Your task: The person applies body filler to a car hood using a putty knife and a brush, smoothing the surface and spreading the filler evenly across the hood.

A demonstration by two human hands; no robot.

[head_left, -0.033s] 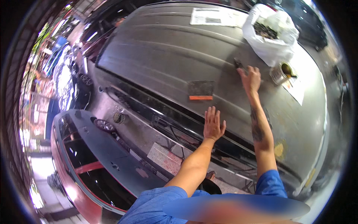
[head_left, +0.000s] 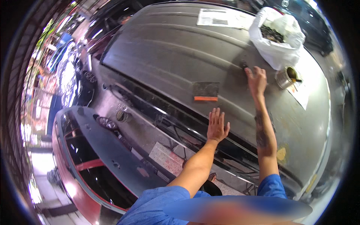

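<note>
My left hand (head_left: 217, 125) lies flat near the edge of a grey car roof (head_left: 168, 56), fingers stretched out and holding nothing. Just beyond its fingertips is a flat dark rectangular piece (head_left: 206, 90) with an orange strip along its near edge. Farther right, my right hand (head_left: 257, 83) reaches over the roof with its fingers apart. A small dark object (head_left: 244, 63) lies just beyond the right thumb; whether they touch, I cannot tell. To the right of that hand stands an open metal can (head_left: 284, 78) with yellowish stuff inside and a dark handle sticking out.
A white plastic bag (head_left: 279, 48) holding dark scraps stands at the far right of the roof. Printed paper (head_left: 219, 18) lies at the far edge. Below left is a grey and red car (head_left: 97, 150), with a speckled plank (head_left: 165, 155) beside it.
The whole view has shifted slightly, so things sit a little lower and to the right. Both hands keep nearly the same places over the roof.
</note>
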